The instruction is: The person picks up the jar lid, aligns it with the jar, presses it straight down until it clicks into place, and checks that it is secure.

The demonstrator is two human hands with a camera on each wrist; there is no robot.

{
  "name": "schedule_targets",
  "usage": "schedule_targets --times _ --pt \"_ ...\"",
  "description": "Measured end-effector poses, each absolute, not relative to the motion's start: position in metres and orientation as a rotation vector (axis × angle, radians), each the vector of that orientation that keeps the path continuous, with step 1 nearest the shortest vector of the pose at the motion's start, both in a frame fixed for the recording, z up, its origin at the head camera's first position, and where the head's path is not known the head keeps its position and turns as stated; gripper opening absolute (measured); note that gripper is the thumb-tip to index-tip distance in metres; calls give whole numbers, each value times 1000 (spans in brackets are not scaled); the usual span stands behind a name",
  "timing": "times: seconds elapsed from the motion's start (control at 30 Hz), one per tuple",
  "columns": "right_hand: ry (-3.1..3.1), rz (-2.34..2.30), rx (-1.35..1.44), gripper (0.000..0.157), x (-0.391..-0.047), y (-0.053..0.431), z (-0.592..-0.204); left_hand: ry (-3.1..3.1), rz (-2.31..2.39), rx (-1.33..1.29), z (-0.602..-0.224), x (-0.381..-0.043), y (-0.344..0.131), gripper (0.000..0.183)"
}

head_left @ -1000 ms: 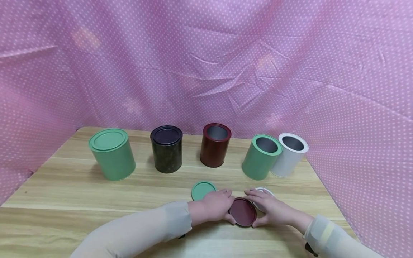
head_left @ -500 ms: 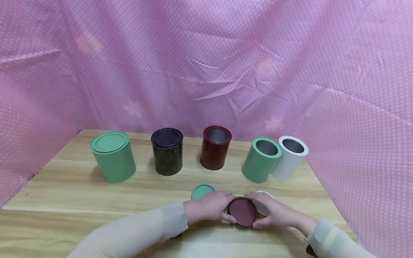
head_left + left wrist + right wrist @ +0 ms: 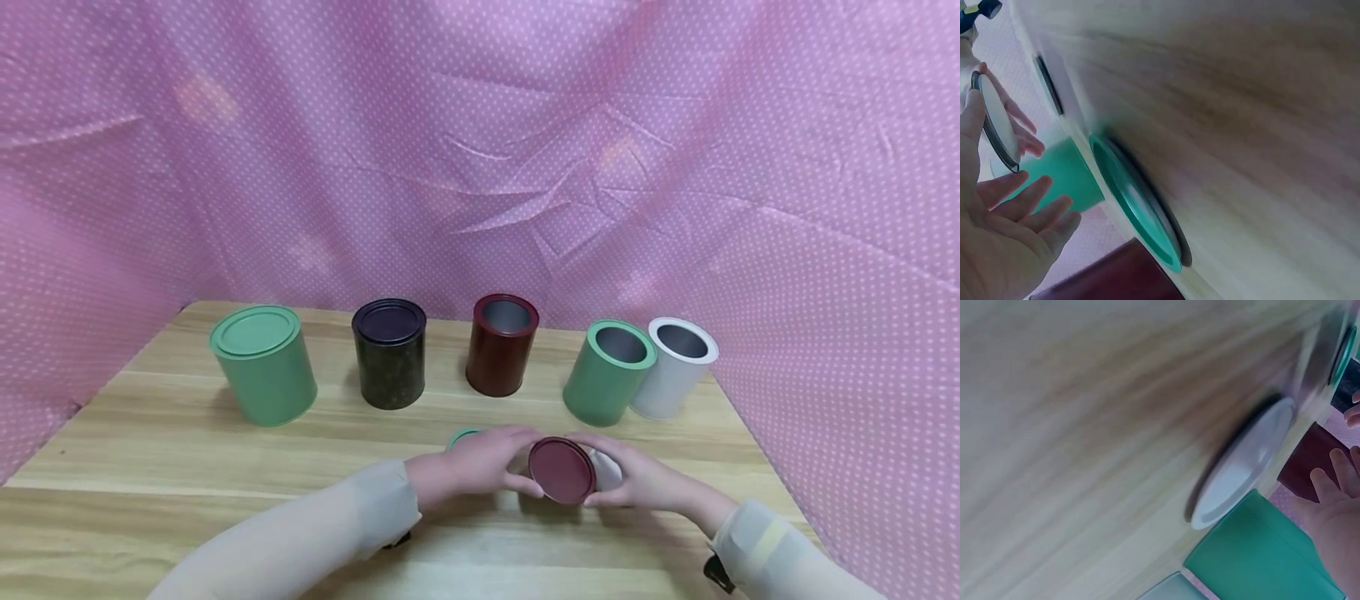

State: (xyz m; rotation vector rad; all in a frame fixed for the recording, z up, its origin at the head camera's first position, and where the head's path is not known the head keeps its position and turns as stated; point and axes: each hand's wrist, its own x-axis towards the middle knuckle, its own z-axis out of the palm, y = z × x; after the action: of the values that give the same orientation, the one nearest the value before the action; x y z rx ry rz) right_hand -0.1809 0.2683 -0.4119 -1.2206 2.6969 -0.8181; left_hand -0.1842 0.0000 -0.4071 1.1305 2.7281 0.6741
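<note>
A dark red round lid [image 3: 562, 471] is raised above the table between my two hands. My left hand [image 3: 480, 463] grips its left edge, and my right hand [image 3: 637, 477] its right edge, thumbs on the near side. From the left wrist, the lid's pale underside [image 3: 1001, 119] shows. Beneath the left hand a green lid [image 3: 462, 436] lies mostly covered. A white lid [image 3: 606, 470] lies partly hidden behind the right hand. Farther back stands an uncovered dark red can [image 3: 498, 362].
A lidded green can [image 3: 272, 379] and a lidded black can [image 3: 392, 367] stand at the back left. At the back right, an uncovered green can [image 3: 602, 385] partly hides an uncovered white can [image 3: 670, 387]. Pink dotted cloth [image 3: 480, 150] hangs around the wooden table [image 3: 187, 475].
Both hands have lifted the dark red lid up off the tabletop. The left hand now covers more of the green lid. The cans have stayed in place.
</note>
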Motion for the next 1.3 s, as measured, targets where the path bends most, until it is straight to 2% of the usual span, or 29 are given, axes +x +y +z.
schedule_targets --times 0.47,0.83,1.3 --pt "2619 -1015 -1007 76 -189 252 -397 2712 883 1080 -393 -193 -19 71" --pt "2579 -1168 -1127 75 -201 242 -381 2725 1052 1013 -383 -198 -31 73" --pt "2471 -1285 -1152 72 -216 229 -364 2696 1181 1013 -363 -207 -44 72"
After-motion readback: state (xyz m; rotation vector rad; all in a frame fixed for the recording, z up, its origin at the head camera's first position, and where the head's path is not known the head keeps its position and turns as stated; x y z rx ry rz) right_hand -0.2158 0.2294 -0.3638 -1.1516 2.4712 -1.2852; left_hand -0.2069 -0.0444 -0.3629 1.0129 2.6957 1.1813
